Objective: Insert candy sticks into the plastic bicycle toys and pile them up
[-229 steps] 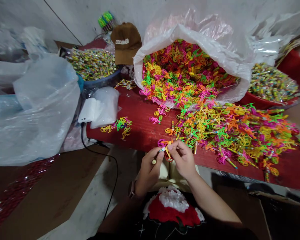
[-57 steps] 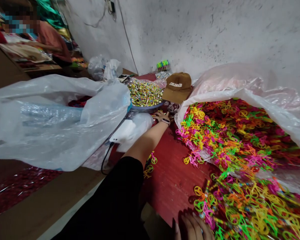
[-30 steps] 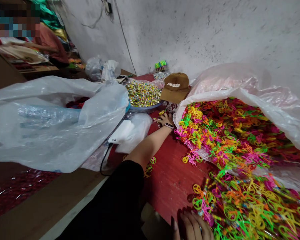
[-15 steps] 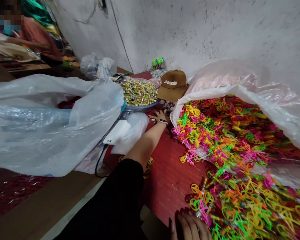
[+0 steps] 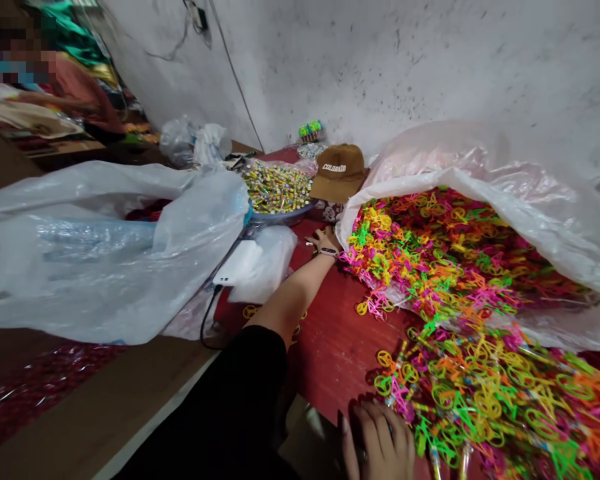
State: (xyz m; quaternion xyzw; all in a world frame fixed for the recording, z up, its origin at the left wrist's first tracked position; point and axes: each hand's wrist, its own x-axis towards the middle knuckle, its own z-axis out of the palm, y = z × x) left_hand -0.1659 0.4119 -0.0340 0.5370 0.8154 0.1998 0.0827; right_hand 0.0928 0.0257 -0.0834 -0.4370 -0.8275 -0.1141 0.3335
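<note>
My left hand (image 5: 325, 241), a band on its wrist, reaches far across the red table (image 5: 330, 360). Its fingers are spread low over the surface, beside the mouth of the white sack (image 5: 480, 177). A small pale tube-like piece (image 5: 310, 243) lies by its fingertips; whether they touch it I cannot tell. Near the front edge rests my right hand (image 5: 383, 440), thumb apart and fingers extended, with nothing visible in it. Just right of it lies a pile of colourful plastic bicycle-shaped toys on tubes (image 5: 500, 400). More bicycle-shaped pieces (image 5: 410, 247) spill from the sack.
A blue basin (image 5: 285, 217) full of small tubes stands at the back, a brown cap (image 5: 339, 173) beside it. Left are a white power bank (image 5: 237, 263) with a cable, clear plastic bags (image 5: 275, 250) and a large plastic sack (image 5: 105, 280). A person (image 5: 80, 93) sits far left.
My left hand has drawn back slightly toward me, away from the cap. The right hand stays near the front edge, and the view has shifted a little.
</note>
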